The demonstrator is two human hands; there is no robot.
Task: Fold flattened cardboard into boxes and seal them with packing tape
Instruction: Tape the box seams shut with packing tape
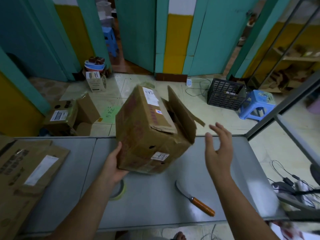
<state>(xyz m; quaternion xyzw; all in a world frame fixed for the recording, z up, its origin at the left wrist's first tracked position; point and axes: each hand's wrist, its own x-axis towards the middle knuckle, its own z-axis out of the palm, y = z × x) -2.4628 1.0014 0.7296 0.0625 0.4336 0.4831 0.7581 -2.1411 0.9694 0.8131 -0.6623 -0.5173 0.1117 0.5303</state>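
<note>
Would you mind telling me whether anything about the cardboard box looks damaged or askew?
Yes: the brown cardboard box, held tilted over the grey table by the left hand, has creased, ragged flaps standing open at its right end.

Teal doors [136,32] and panels fill the top of the frame, with yellow-and-white wall [176,40] between them; a pale tiled floor [216,115] lies mid-frame; a grey table [155,196] spans the bottom; a black crate [223,96] and a blue stool [258,104] stand at right; wooden shelves [297,58] occupy the upper right; a second stool [110,40] shows through the open doorway at upper centre.
</note>
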